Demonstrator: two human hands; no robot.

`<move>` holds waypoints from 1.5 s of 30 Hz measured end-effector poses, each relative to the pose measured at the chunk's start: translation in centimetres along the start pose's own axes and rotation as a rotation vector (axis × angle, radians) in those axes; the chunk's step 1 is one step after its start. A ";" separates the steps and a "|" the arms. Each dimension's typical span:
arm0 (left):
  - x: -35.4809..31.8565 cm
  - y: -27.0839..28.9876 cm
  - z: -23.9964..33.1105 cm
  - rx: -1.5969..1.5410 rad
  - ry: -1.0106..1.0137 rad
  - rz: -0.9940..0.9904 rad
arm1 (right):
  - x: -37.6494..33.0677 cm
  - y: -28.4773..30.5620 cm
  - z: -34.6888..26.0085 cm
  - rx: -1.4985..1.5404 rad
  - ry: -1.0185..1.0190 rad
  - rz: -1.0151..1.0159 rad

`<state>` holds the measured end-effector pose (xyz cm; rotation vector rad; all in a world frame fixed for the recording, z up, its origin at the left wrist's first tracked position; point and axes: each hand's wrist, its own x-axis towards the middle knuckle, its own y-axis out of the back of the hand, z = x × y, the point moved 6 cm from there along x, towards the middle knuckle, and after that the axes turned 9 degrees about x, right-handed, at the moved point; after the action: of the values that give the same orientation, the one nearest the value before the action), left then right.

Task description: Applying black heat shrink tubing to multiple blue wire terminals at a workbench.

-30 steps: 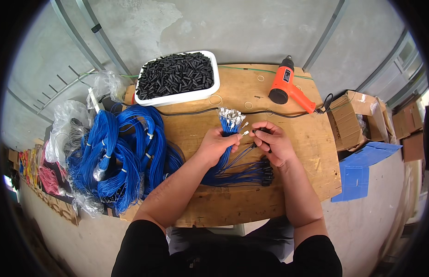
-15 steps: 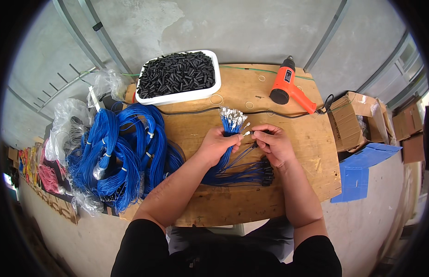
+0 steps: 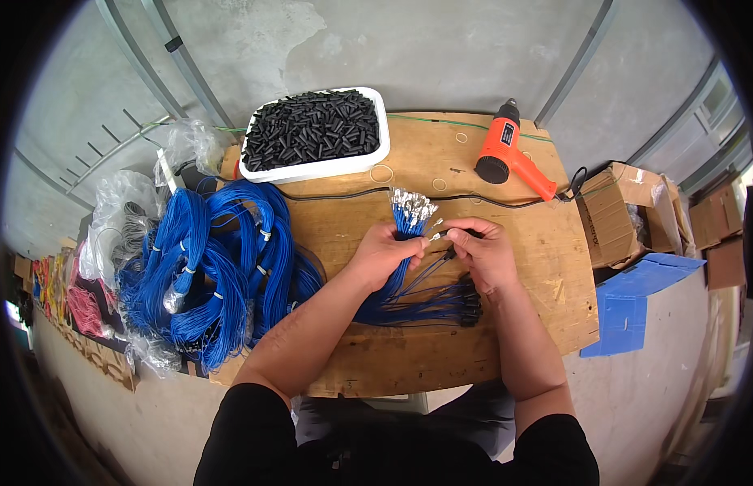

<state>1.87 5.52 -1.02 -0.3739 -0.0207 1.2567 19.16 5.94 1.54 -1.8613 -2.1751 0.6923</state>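
My left hand [image 3: 381, 254] is closed around a bundle of blue wires [image 3: 410, 220], whose silvery metal terminals [image 3: 412, 202] fan out above the fist. Close to its right, my right hand [image 3: 483, 249] pinches a small black sleeve [image 3: 457, 234] beside a single terminal that points toward the left fingertips. Whether the sleeve sits on that terminal's wire cannot be made out. Below the hands, the blue wires run right across the table to a cluster of black ends [image 3: 467, 301].
Large coils of blue wire [image 3: 223, 267] lie at the left. A white tub [image 3: 328, 168] of short black tubes stands at the back. An orange heat gun [image 3: 501, 146] rests back right, its black cord [image 3: 352, 197] crossing the wooden table [image 3: 546, 267]. Cardboard boxes [image 3: 607, 215] stand beyond the right edge.
My right fingers have shifted slightly at the single terminal, and more of the black sleeve shows between them. The left hand keeps its grip on the wire bundle.
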 end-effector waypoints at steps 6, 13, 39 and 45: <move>0.0 -0.1 0.1 0.021 0.004 -0.009 | 0.0 -0.1 -0.2 -0.056 0.040 -0.001; 0.2 -0.1 -0.3 0.043 0.000 -0.021 | 0.1 0.0 0.1 -0.069 0.002 -0.009; -0.3 -0.5 0.2 -0.014 0.024 -0.028 | 0.2 0.4 0.1 -0.081 -0.021 0.011; -0.1 -0.1 -0.2 0.043 0.005 -0.020 | 0.4 1.0 0.0 -0.017 -0.076 0.002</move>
<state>1.95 5.35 -1.20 -0.3390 0.0073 1.2342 19.97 6.45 0.95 -1.8749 -2.2322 0.7588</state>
